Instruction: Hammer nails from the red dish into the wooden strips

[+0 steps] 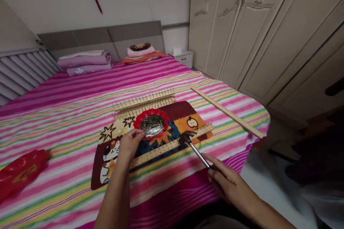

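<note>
Red and glossy, a gold-marked object [23,173] lies at far left on striped cloth [67,125]; the left hand [131,142] bunches its fingers at the rim of a scalloped red bowl [167,118] heaped with thin metal nails [152,124], though I cannot tell whether they pinch one; before the bowl runs a dotted wooden strip [158,151]; a dark-headed hammer [198,154] slants over it, its handle gripped by the right hand [225,177]; rightmost, a long pale slat [228,111].
</note>
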`<state>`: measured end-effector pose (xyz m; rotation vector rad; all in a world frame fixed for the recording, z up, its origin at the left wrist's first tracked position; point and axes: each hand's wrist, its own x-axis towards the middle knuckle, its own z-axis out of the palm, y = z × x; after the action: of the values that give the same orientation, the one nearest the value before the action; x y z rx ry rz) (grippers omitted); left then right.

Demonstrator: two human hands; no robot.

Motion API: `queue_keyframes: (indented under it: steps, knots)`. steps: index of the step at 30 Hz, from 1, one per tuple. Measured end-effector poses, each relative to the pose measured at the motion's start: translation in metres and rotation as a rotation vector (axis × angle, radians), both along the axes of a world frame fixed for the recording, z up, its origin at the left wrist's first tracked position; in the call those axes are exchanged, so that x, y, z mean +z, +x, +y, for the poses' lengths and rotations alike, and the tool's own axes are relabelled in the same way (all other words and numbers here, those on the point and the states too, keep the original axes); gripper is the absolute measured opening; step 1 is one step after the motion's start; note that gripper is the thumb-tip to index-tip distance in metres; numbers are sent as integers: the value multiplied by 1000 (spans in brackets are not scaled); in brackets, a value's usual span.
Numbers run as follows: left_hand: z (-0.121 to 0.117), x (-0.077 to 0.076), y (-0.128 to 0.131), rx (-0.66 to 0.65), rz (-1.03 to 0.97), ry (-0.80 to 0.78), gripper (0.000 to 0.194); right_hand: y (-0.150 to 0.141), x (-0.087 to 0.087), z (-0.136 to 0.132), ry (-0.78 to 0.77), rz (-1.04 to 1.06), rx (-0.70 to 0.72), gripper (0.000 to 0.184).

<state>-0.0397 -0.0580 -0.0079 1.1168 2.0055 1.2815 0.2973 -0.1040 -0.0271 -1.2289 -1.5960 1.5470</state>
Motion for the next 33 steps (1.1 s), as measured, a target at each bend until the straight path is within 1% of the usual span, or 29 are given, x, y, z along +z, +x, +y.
queue_keyframes:
  steps: [2, 5, 6, 8, 11, 14, 19, 26, 30, 33]
  knots:
    - [-21, -6, -3, 49, -60, 23, 32, 1, -2, -1, -17, 14, 4, 58]
    - [-47, -20, -1, 79, -176, -1, 34, -1, -3, -2, -35, 23, 20, 59]
    - [-53, -25, 1, 83, -195, -14, 34, -2, -3, -3, -36, 24, 30, 59]
    - [-61, -32, 7, 101, -170, -42, 34, -5, -2, -4, -25, 30, 53, 56]
    - [-63, -38, 16, 118, -89, -44, 31, -6, 0, -5, 3, 41, 71, 53]
    - [-63, -41, 20, 99, -71, -34, 31, -6, 0, -5, -6, 33, 61, 54]
    - [-64, -40, 26, 98, -45, -52, 28, -7, 3, -6, -57, 10, 56, 57]
    - [-65, -41, 30, 146, -8, -52, 27, -13, 10, -12, -24, 51, 0, 48]
    - [-65, -40, 31, 128, 92, -86, 22, -14, 8, -13, -34, 50, 35, 49]
    - [-66, -39, 33, 126, 143, -89, 20, -19, 11, -10, -13, 59, 91, 49]
